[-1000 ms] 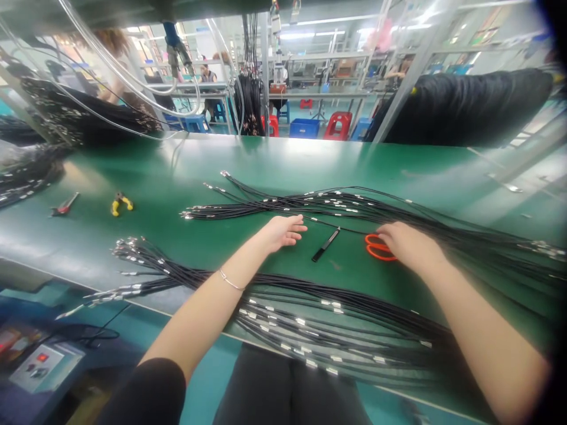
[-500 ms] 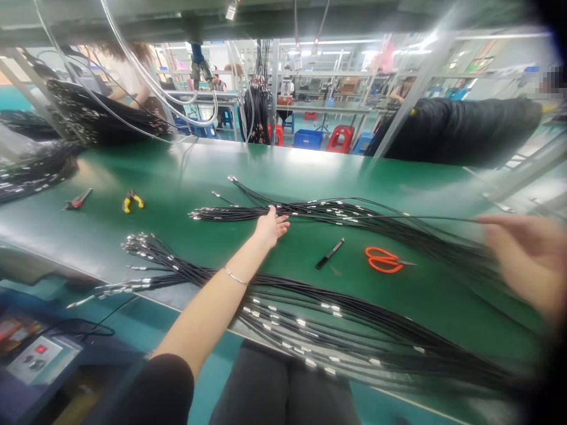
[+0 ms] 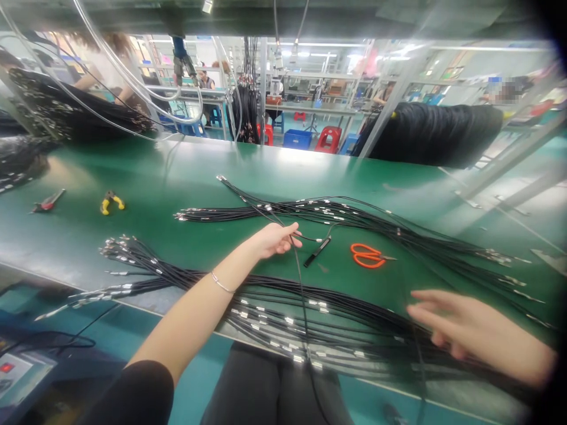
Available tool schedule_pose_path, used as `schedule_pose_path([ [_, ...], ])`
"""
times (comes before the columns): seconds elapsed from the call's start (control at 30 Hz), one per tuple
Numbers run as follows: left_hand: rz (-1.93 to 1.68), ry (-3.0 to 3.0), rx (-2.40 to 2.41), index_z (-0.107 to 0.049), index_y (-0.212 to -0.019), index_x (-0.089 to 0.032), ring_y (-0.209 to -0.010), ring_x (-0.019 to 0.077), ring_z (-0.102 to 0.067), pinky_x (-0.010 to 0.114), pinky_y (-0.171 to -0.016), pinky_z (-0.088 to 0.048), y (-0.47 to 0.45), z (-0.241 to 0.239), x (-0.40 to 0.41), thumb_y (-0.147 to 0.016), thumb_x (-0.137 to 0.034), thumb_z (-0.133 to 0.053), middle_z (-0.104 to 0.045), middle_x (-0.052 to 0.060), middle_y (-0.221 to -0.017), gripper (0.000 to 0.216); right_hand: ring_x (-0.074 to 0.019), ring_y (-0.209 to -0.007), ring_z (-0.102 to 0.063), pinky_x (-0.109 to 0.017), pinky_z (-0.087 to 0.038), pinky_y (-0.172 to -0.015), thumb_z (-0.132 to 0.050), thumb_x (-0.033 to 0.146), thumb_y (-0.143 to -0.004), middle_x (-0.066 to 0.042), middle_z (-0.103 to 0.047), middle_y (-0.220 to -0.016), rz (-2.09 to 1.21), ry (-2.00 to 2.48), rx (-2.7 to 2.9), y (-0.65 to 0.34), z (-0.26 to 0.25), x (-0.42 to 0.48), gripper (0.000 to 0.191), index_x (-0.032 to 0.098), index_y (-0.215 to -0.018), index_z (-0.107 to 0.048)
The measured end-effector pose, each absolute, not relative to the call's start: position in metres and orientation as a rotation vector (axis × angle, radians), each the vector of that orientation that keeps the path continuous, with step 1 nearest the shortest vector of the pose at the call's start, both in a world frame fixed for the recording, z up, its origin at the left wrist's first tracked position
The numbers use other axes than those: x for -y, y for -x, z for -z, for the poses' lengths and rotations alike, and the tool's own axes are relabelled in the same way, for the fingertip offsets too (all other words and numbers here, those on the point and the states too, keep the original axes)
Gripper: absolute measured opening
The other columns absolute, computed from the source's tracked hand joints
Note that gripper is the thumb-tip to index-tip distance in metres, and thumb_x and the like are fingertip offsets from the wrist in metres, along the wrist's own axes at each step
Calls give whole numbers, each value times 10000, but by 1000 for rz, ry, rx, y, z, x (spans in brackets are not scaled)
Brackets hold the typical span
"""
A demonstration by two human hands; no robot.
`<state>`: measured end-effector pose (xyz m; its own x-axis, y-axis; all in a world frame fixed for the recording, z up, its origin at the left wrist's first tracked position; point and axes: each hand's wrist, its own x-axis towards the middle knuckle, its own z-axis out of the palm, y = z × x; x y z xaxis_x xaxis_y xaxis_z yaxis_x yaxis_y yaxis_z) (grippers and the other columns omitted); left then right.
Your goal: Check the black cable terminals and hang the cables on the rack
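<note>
My left hand (image 3: 274, 239) rests on the green table with its fingers curled round a single black cable (image 3: 299, 277) that runs from the far bundle down toward me. The far bundle of black cables (image 3: 354, 215) with metal ends lies just beyond that hand. My right hand (image 3: 460, 330), blurred, hovers with fingers stretched over the near bundle of black cables (image 3: 283, 319) at the table's front edge. Orange scissors (image 3: 367, 256) and a black pen-like tool (image 3: 316, 251) lie between the two bundles.
Yellow-handled pliers (image 3: 110, 202) and a red-handled tool (image 3: 46, 202) lie at the left of the green table (image 3: 177, 171). Heaps of black cable sit at the far left (image 3: 66, 112) and far right (image 3: 434, 133). Clear tubes hang overhead; other people work at benches behind.
My left hand drew back from the far bundle with one cable. My right hand left the scissors, swung out to the right, then came down over the near bundle.
</note>
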<state>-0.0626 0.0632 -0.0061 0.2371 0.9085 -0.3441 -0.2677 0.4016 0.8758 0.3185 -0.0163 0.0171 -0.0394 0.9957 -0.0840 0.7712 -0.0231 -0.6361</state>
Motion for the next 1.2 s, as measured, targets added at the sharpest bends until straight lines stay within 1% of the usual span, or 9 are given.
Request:
schedule_pose_path([
  [0.07,-1066,-810,-1045,-613,-835,-78,-352,5,-355,127,-319,-231,66,6,-67,-925,-333,-594,-603,39,-622,271,-260,-406,-557,-435,-493,-439,-660,639,-699,-52,-601,-510,-806,2095,1808,-305,-6,-9,628,161,-1105,-638],
  [0.17,-1168,-851,-1068,-584,-897,-105,-352,-14,-323,103,-333,-219,73,4,-70,-959,-333,-541,-499,-49,-569,240,-183,-438,-506,-327,-414,-424,-681,533,-714,-41,-623,-567,-944,2020,1676,-282,-3,-35,846,15,-1339,-443],
  [0.3,-929,-956,-1054,-628,-932,-77,-327,12,-370,123,-322,-293,77,2,-66,-973,-343,-507,-533,-29,-554,295,-48,-383,-336,-215,-236,-362,-706,477,-758,-6,-601,-676,-1398,1529,1616,-240,-15,-45,636,90,-1232,-536],
  [0.4,-565,-1040,-985,-683,-861,-33,-295,71,-425,169,-285,-332,74,1,-59,-976,-411,-457,-583,42,-515,455,-50,-387,-428,-200,-264,-342,-605,511,-851,-38,-637,-771,-1584,1296,1831,-204,-19,-49,498,128,-1169,-588],
  [0.53,-113,-1150,-808,-730,-813,-20,-306,132,-486,207,-249,-349,72,-4,-50,-910,-498,-529,-667,152,-588,528,-33,-408,-467,-211,-333,-347,-649,419,-826,-143,-641,-1195,-1455,1190,1865,-167,-3,-64,588,183,-1337,-479],
  [0.63,157,-1245,-611,-759,-865,-71,-372,130,-530,198,-279,-392,68,-9,-43,-871,-544,-577,-716,174,-729,507,-22,-402,-397,-183,-306,-364,-723,407,-766,-81,-706,-944,-1370,1160,1643,-161,7,-71,568,159,-1239,-530],
  [0.77,182,-1251,-560,-748,-839,-83,-363,91,-486,172,-271,-347,56,-6,-37,-844,-564,-611,-718,162,-758,500,-27,-327,-334,-168,-223,-330,-648,554,-810,31,-561,-533,-1372,1183,1515,-174,9,-70,414,148,-870,-599],
  [0.97,-478,-1144,-764,-587,-1063,-122,-376,88,-543,173,-313,-424,41,7,-38,-907,-496,-565,-713,78,-776,406,-15,-310,-349,-169,-196,-301,-738,572,-719,30,-556,-587,-1319,1208,1403,-177,6,-67,513,129,-970,-678],
  [1.2,-432,-1277,-636,-639,-985,-89,-461,130,-633,187,-383,-504,35,4,-24,-839,-456,-680,-705,94,-742,397,-18,-306,-326,-159,-242,-312,-734,525,-758,62,-459,-480,-1259,1045,1296,-168,-8,-49,401,149,-896,-723],
])
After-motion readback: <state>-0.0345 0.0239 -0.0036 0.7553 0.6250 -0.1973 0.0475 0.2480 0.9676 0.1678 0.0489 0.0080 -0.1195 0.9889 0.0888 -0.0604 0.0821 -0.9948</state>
